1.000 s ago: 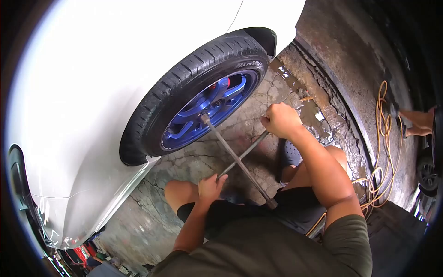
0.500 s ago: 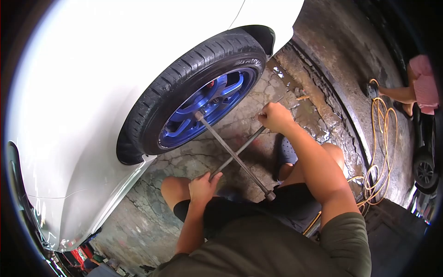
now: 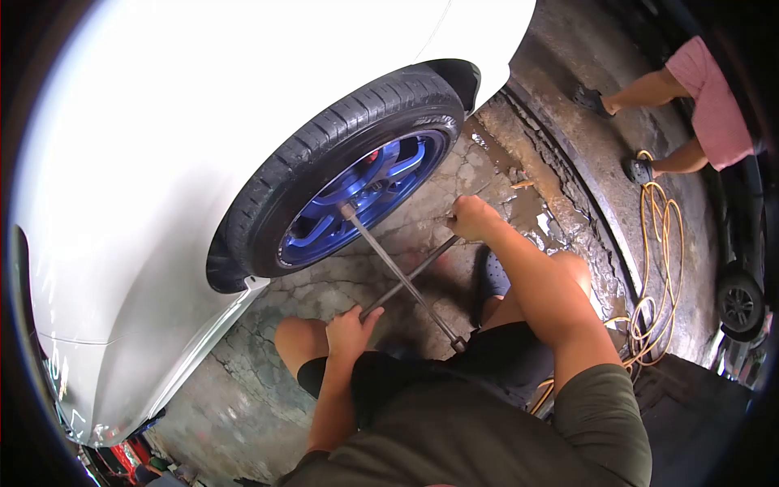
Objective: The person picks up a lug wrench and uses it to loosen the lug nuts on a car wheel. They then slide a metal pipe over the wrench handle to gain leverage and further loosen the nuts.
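Observation:
A four-way lug wrench (image 3: 388,261) reaches from the blue wheel rim (image 3: 324,231) toward my lap. One socket end sits at the middle of the rim, and the opposite end is near my shorts. My left hand (image 3: 349,331) is wrapped round the lower-left arm of the cross. The upper-right arm is gripped by my right hand (image 3: 473,217), its fingers closed in a fist. Around the rim is a black tyre (image 3: 264,183), mounted in the wheel arch of a white car (image 3: 162,146). Which nut the socket covers is hidden.
Cracked, partly wet concrete (image 3: 235,390) lies below. A raised metal edge (image 3: 596,199) runs along the right. Beyond it is a coiled yellow hose (image 3: 669,268). Another person in pink shorts (image 3: 714,105) stands at the upper right, near a dark car's wheel (image 3: 740,302).
The other person has come further into view, now showing both legs. The view has shifted slightly. Both my hands keep their hold on the lug wrench, which is at nearly the same angle.

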A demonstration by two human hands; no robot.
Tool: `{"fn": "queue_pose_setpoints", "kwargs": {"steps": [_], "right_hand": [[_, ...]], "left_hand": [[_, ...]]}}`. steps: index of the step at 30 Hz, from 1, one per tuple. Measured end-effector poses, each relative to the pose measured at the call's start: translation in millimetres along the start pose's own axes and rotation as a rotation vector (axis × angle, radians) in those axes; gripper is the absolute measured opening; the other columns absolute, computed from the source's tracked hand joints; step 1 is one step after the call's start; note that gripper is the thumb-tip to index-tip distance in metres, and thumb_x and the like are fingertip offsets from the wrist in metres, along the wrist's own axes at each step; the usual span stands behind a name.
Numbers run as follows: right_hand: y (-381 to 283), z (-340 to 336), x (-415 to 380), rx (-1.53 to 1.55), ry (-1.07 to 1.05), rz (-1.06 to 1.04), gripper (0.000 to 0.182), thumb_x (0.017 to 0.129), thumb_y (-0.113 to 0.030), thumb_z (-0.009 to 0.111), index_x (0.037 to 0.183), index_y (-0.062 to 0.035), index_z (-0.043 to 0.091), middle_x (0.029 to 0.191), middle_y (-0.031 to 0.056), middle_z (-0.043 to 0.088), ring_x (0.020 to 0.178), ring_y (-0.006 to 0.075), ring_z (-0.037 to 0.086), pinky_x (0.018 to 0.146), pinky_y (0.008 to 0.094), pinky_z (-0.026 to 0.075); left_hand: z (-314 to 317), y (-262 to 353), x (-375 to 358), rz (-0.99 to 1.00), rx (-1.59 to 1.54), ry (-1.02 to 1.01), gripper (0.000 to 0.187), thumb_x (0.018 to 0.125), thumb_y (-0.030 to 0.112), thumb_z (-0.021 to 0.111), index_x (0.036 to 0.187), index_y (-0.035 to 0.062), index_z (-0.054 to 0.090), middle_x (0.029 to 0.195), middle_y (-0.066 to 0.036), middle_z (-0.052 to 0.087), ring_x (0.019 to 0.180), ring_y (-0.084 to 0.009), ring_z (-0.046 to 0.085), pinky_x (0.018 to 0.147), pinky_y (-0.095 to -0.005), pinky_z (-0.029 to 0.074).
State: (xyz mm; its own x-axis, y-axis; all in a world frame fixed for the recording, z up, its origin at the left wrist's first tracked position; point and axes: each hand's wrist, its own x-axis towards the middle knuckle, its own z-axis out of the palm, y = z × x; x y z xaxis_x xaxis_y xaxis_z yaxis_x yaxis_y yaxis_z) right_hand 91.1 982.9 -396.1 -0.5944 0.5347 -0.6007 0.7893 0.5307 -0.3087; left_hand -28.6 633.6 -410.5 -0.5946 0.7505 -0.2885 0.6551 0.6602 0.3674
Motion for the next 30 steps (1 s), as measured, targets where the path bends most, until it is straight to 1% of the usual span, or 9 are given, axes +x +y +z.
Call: {"fn": "queue_pose_setpoints", "kwargs": {"steps": [3,5,9,15,20,23,26,28,30], "right_hand": [[-17,-22,-29,0.001,0.062,0.062,0.039,0.089,-0.034,0.071,0.108,0.0009,0.072,0.111,0.0256,0.071,0.107,0.0406,0.069,0.094,0.0475,0.055],[-14,-23,-37,0.065,0.151,0.008,0.037,0.089,-0.033,0.072,0.105,0.0000,0.073,0.106,0.0259,0.071,0.103,0.0409,0.070,0.091,0.0482,0.056],[0,-16,-22,0.205,0.258,0.014,0.034,0.088,-0.033,0.072,0.100,-0.0014,0.075,0.097,0.0268,0.072,0.099,0.0414,0.070,0.089,0.0479,0.056],[14,19,11,0.173,0.038,-0.038,0.036,0.086,-0.032,0.073,0.102,-0.0001,0.074,0.099,0.0263,0.072,0.101,0.0420,0.069,0.090,0.0456,0.056],[24,37,30,0.074,0.088,-0.026,0.037,0.086,-0.032,0.073,0.101,0.0021,0.074,0.102,0.0272,0.072,0.103,0.0425,0.069,0.089,0.0465,0.056],[10,9,8,0.116,0.171,0.001,0.036,0.087,-0.032,0.072,0.096,0.0028,0.073,0.098,0.0274,0.072,0.098,0.0433,0.070,0.087,0.0475,0.057],[-12,-27,-33,0.199,0.285,-0.043,0.033,0.088,-0.030,0.072,0.090,0.0028,0.072,0.090,0.0271,0.072,0.090,0.0440,0.070,0.082,0.0485,0.057],[-20,-26,-48,0.261,0.398,-0.120,0.032,0.088,-0.029,0.072,0.082,0.0022,0.071,0.079,0.0266,0.070,0.081,0.0442,0.070,0.077,0.0490,0.056],[-22,-26,-58,0.280,0.405,-0.152,0.033,0.088,-0.030,0.073,0.080,0.0021,0.070,0.078,0.0265,0.069,0.079,0.0431,0.070,0.075,0.0480,0.056]], "left_hand": [[16,-5,7,0.006,-0.054,-0.039,0.058,0.090,0.060,0.066,0.073,0.0043,0.062,0.068,-0.021,0.066,0.067,-0.0456,0.066,0.062,-0.0532,0.051],[22,-8,12,0.000,-0.085,-0.069,0.059,0.090,0.060,0.066,0.072,0.0042,0.062,0.068,-0.021,0.066,0.067,-0.0459,0.065,0.062,-0.0528,0.051],[1,13,-2,-0.010,-0.074,0.019,0.061,0.087,0.059,0.070,0.066,0.0031,0.059,0.062,-0.021,0.061,0.063,-0.0455,0.062,0.059,-0.0515,0.049],[-37,39,-8,-0.084,0.055,0.022,0.062,0.085,0.060,0.072,0.063,0.0037,0.058,0.064,-0.021,0.064,0.065,-0.0445,0.065,0.060,-0.0510,0.051],[-26,31,-4,-0.117,0.014,-0.010,0.062,0.084,0.062,0.071,0.065,0.0043,0.061,0.068,-0.022,0.066,0.068,-0.0448,0.067,0.061,-0.0520,0.052],[18,6,7,-0.085,-0.121,0.027,0.065,0.084,0.063,0.071,0.067,0.0015,0.060,0.068,-0.023,0.064,0.068,-0.0443,0.065,0.061,-0.0516,0.050],[55,-5,26,-0.015,-0.223,0.070,0.061,0.083,0.055,0.076,0.067,-0.0010,0.059,0.068,-0.023,0.062,0.067,-0.0441,0.063,0.060,-0.0504,0.048],[70,-11,43,0.022,-0.267,0.087,0.056,0.081,0.048,0.079,0.066,-0.0019,0.058,0.068,-0.023,0.061,0.067,-0.0439,0.062,0.060,-0.0496,0.048],[79,-14,50,0.038,-0.298,0.106,0.051,0.080,0.041,0.081,0.065,-0.0020,0.058,0.068,-0.023,0.061,0.067,-0.0440,0.061,0.060,-0.0490,0.047]]}}
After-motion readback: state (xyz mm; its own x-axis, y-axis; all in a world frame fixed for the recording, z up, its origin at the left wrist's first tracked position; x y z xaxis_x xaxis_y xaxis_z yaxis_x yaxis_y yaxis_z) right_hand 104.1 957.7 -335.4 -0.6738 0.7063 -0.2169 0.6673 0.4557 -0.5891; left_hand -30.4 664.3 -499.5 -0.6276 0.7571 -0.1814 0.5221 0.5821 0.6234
